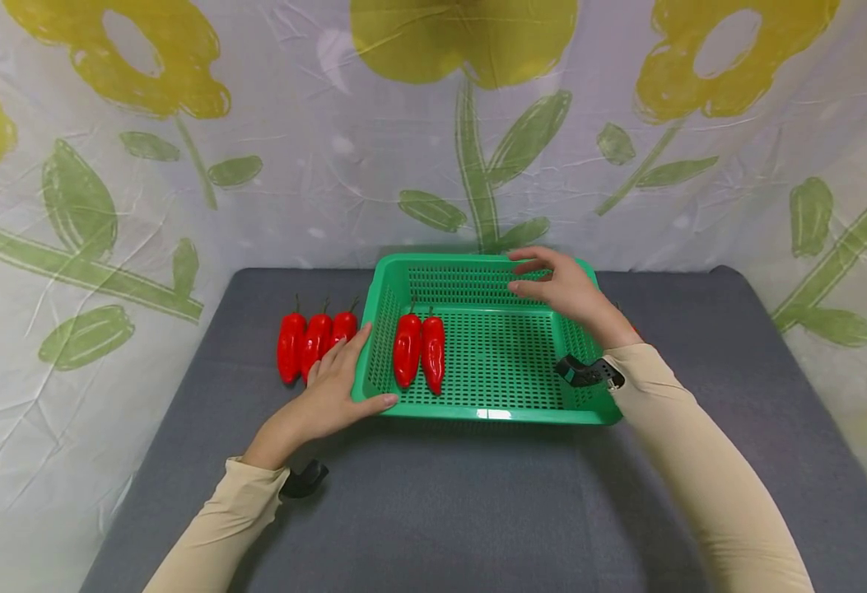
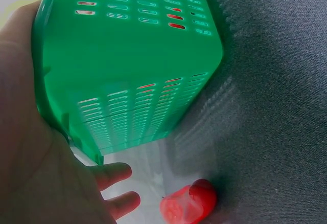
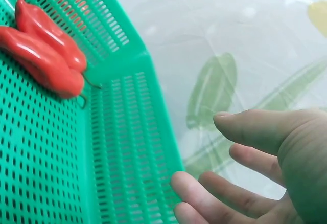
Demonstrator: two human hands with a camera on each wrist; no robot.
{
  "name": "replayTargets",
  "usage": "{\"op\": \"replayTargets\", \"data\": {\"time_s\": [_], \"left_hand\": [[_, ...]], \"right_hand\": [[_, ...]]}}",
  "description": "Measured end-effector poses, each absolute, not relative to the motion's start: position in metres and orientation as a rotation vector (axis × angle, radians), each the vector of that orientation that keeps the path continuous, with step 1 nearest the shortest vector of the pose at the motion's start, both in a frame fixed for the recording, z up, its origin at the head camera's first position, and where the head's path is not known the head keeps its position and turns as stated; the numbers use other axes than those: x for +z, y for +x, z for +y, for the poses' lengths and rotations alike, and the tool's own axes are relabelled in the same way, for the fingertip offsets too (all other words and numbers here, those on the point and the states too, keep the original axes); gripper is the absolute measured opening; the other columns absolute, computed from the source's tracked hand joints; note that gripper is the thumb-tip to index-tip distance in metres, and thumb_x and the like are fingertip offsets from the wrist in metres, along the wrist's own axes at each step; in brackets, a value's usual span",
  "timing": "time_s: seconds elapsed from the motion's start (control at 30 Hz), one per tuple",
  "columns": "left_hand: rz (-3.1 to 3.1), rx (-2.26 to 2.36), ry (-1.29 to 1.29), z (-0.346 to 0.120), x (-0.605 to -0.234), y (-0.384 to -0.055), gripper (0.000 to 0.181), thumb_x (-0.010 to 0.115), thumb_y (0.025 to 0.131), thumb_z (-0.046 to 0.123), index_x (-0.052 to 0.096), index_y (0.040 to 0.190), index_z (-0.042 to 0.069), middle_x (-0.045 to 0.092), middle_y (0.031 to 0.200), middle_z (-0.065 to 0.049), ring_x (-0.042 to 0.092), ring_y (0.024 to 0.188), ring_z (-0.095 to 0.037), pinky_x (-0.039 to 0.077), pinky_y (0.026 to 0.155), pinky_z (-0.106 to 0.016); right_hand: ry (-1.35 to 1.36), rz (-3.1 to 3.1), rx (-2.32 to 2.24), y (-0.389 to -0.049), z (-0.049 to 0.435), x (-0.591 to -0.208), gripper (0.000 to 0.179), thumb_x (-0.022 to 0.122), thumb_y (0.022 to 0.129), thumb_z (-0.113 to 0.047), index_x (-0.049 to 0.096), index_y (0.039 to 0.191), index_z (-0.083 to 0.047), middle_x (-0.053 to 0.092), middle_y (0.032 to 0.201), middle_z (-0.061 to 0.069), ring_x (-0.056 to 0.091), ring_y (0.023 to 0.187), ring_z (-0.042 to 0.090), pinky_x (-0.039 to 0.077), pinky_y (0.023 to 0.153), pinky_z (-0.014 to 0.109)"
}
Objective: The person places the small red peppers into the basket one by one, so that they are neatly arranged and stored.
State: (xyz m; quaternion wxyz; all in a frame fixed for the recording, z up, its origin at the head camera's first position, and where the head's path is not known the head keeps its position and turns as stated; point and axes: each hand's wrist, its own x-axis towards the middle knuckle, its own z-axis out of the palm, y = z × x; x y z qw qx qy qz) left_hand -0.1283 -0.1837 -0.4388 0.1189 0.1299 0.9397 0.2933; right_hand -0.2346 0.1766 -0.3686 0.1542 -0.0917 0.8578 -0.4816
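Note:
A green plastic basket (image 1: 503, 354) with slotted walls stands on the table. Two red peppers (image 1: 407, 350) lie side by side at its left end, stems toward the back. My left hand (image 1: 333, 391) rests on the basket's left rim near the front corner, fingers extended along the outside and thumb over the front edge. Over the right back part of the basket hovers my right hand (image 1: 562, 288), its fingers loosely bent and apart, holding nothing. Three more red peppers (image 1: 291, 347) lie left of the basket, partly covered by the left hand.
A grey cloth (image 1: 463, 502) covers the table. Behind it hangs a white curtain (image 1: 314, 189) with yellow flowers and green leaves. Beyond my right wrist, a bit of something red (image 1: 635, 329) shows, mostly hidden by the arm.

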Motion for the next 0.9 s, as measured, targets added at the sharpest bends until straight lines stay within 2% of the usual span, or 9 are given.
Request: {"op": "replayTargets", "data": {"time_s": [0.23,0.43,0.7,0.9], "left_hand": [[2.747,0.862,0.378,-0.184,-0.44,-0.128,0.112,0.068,0.08,0.065,-0.005,0.159,0.033,0.014,0.167,-0.005,0.011,0.152,-0.039,0.015,0.113,-0.075],[2.745,0.866,0.379,-0.185,-0.44,-0.128,0.112,0.068,0.08,0.065,-0.004,0.159,0.033,0.014,0.167,-0.006,0.011,0.152,-0.039,0.014,0.112,-0.076],[2.736,0.876,0.37,-0.184,-0.439,-0.128,0.112,0.069,0.08,0.064,-0.004,0.159,0.033,0.014,0.167,-0.006,0.011,0.152,-0.039,0.013,0.113,-0.076],[2.735,0.882,0.373,-0.184,-0.438,-0.127,0.112,0.069,0.08,0.064,-0.004,0.159,0.033,0.014,0.167,-0.006,0.011,0.152,-0.039,0.013,0.113,-0.075]], "right_hand": [[-0.252,2.502,-1.351,-0.226,0.2,-0.363,0.054,0.065,0.096,-0.03,0.044,0.147,-0.026,0.051,0.146,0.013,0.053,0.127,0.037,0.047,0.1,0.054],[-0.229,2.511,-1.354,-0.217,0.217,-0.358,0.057,0.065,0.096,-0.033,0.042,0.148,-0.027,0.049,0.147,0.014,0.053,0.128,0.037,0.044,0.103,0.058],[-0.252,2.583,-1.316,-0.212,0.235,-0.357,0.056,0.063,0.097,-0.033,0.042,0.149,-0.026,0.05,0.146,0.017,0.057,0.122,0.036,0.047,0.099,0.055],[-0.215,2.603,-1.298,-0.208,0.245,-0.355,0.056,0.063,0.097,-0.038,0.042,0.148,-0.029,0.049,0.147,0.013,0.056,0.127,0.034,0.049,0.099,0.054]]}}
